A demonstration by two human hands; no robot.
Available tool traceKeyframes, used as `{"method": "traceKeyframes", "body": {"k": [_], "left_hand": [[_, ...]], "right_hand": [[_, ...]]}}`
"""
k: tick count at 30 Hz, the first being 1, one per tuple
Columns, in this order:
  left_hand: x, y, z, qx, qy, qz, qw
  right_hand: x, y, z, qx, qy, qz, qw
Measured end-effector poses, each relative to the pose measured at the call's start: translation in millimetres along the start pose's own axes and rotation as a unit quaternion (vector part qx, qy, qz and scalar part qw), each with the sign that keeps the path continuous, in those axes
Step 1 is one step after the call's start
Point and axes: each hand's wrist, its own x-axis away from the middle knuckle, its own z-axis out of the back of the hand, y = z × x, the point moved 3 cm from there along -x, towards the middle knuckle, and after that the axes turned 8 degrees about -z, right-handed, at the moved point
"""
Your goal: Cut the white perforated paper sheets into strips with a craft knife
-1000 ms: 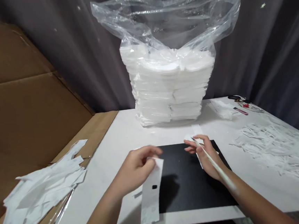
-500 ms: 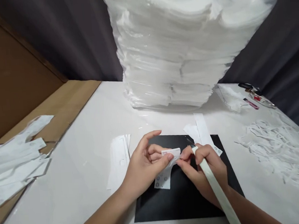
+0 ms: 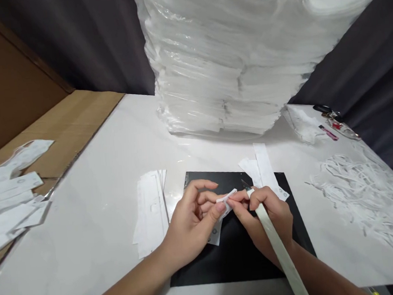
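Observation:
Over a black mat [image 3: 240, 258] on the white table [image 3: 102, 211], my left hand [image 3: 192, 221] pinches a small white paper strip [image 3: 222, 209] printed with round marks. My right hand [image 3: 266, 219] meets it from the right, fingers pinched on the same strip's top edge. That hand also grips a long white craft knife [image 3: 277, 246], its dark tip [image 3: 245, 184] pointing away from me. More white strips [image 3: 263, 169] lie at the mat's far right corner. A stack of strips [image 3: 150, 209] rests just left of the mat.
A big clear plastic bag of stacked white pieces [image 3: 244, 60] stands at the table's back. Thin white trimmings [image 3: 369, 196] pile up on the right. Scissors and small tools [image 3: 332, 122] lie far right. Brown cardboard [image 3: 44, 133] with more white strips [image 3: 8, 196] sits on the left.
My hands have come together over the mat, both now pinching the small strip lifted from it. The long strip my left hand held now lies left of the mat. The view has dipped closer.

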Motion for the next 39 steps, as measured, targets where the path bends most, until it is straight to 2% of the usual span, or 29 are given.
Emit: {"method": "traceKeyframes", "body": {"k": [7, 15, 18, 22, 28, 34, 39], "left_hand": [[2, -7, -2.2, -0.011, 0.013, -0.025, 1.000], [-1, -3, -1.1, 0.026, 0.044, 0.036, 0.998], [-4, -1, 0.2, 0.025, 0.055, 0.049, 0.997], [-4, -1, 1.9, 0.003, 0.070, 0.053, 0.996], [-2, -1, 0.6, -0.052, 0.053, 0.037, 0.997], [-1, -1, 2.3, -0.133, 0.022, 0.018, 0.991], [-2, -4, 3.6, -0.172, 0.010, 0.006, 0.985]], "right_hand": [[3, 6, -6, -0.017, -0.049, 0.034, 0.998], [3, 4, -7, -0.014, -0.077, 0.082, 0.994], [5, 4, -5, -0.024, -0.077, 0.089, 0.993], [4, 5, -2, -0.008, -0.049, 0.108, 0.993], [7, 10, -2, 0.054, -0.063, 0.221, 0.972], [9, 18, -3, 0.106, -0.108, 0.264, 0.953], [8, 16, -6, 0.114, -0.117, 0.284, 0.945]]}}
